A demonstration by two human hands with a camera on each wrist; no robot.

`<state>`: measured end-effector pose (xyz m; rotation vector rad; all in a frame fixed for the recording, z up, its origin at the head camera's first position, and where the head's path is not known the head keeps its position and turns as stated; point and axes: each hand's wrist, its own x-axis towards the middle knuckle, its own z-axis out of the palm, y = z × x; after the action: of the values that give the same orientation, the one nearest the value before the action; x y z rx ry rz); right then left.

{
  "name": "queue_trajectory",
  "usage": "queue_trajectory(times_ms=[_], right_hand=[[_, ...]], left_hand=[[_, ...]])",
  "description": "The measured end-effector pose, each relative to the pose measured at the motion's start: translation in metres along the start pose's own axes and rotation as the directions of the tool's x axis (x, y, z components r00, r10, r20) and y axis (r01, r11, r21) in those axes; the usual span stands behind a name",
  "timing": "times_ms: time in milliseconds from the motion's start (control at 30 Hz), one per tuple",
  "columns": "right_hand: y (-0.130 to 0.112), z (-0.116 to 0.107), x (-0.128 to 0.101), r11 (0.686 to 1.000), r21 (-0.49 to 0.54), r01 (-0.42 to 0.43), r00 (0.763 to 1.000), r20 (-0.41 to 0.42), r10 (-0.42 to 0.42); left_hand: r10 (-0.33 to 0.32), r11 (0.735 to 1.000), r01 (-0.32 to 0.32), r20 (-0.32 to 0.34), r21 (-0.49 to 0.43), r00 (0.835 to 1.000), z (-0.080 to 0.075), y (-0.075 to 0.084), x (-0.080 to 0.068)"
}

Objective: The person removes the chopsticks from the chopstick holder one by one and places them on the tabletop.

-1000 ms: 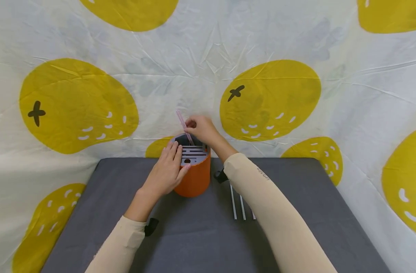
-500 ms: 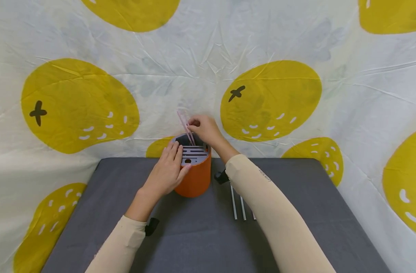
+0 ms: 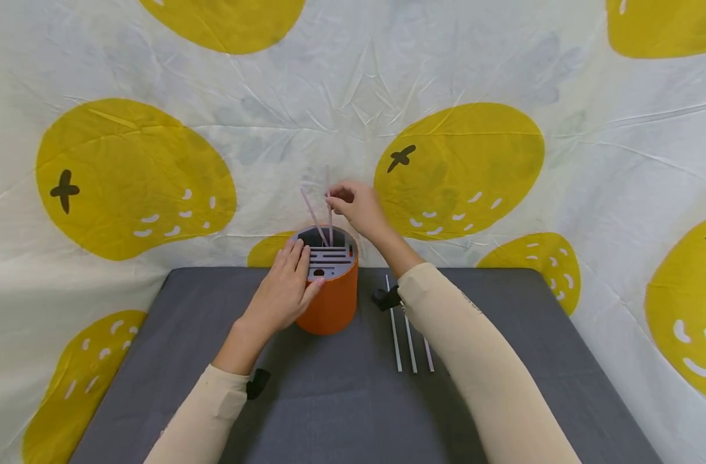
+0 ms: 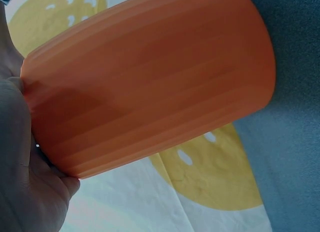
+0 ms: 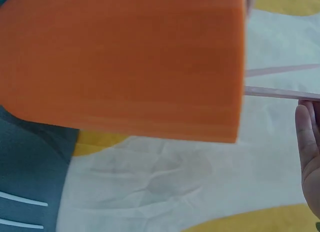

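An orange round utensil holder [image 3: 328,303] with a grey slotted top [image 3: 328,265] stands upright near the table's back edge. My left hand [image 3: 279,288] rests on its top and left rim, fingers straight; the left wrist view shows the thumb [image 4: 70,187] right at the rim. Over the rear compartment, my right hand [image 3: 357,207] pinches a thin pale pink chopstick [image 3: 331,222] between thumb and fingertips. Its lower end is inside the holder. Another pale pink chopstick [image 3: 312,209] leans left in the same compartment, apart from my fingers.
Several thin chopsticks [image 3: 411,345] lie side by side on the grey table [image 3: 330,412], right of the holder and partly under my right forearm. Behind the table hangs a white cloth [image 3: 283,148] with yellow fruit prints.
The two chopsticks, close together before, now stand apart. My right hand has moved up and to the right with one, which is more upright; the other stays leaning left. My left hand keeps its place.
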<state>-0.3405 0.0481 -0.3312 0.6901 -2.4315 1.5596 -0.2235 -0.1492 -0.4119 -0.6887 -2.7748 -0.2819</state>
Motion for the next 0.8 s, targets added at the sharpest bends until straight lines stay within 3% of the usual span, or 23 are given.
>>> queue_trajectory(times_ms=[333,500,800], right_hand=[[-0.014,-0.029,-0.011,0.972,0.209,0.104,0.990,-0.120,-0.080],[-0.015,-0.043,-0.012,0.924,0.345,0.167,0.971,-0.218,-0.094],[-0.023,-0.076,-0.026,0.853,0.468,0.229,0.947,-0.312,-0.083]], left_hand=[[0.000,1.000,0.000,0.016,-0.008,1.000,-0.001,0.000,0.001],[0.002,1.000,-0.001,0.021,-0.018,1.000,-0.001,0.000,0.001],[-0.013,1.000,0.014,0.043,-0.026,0.999,-0.002,0.000,0.001]])
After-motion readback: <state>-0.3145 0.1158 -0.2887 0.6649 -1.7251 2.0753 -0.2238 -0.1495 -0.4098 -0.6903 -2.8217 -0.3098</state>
